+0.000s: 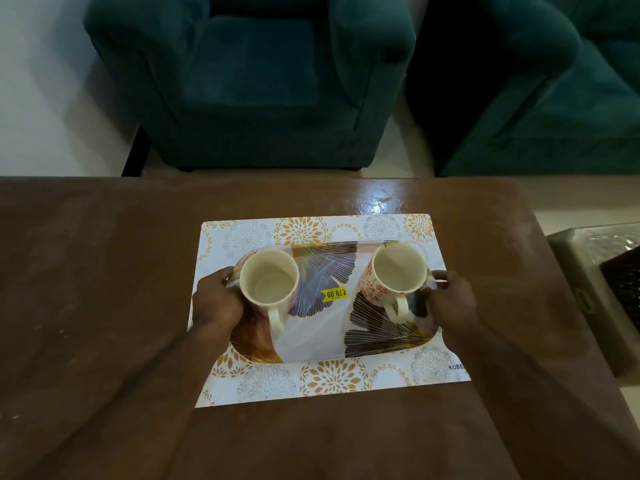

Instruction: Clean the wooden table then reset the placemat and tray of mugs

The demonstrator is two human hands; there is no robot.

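Note:
A leaf-patterned tray (313,336) with a yellow price sticker lies on a floral placemat (332,377) in the middle of the brown wooden table (104,271). Two cream mugs stand on the tray, both empty with handles toward me: the left mug (269,280) and the right mug (398,268), which has a red flower print. My left hand (216,303) grips the tray's left end. At the opposite end, my right hand (450,299) holds the rim.
A teal armchair (249,81) stands beyond the table's far edge, and a second teal seat (554,98) is at the back right. A grey box-like object (595,292) sits off the table's right side. A wet sheen (377,200) shows near the far edge.

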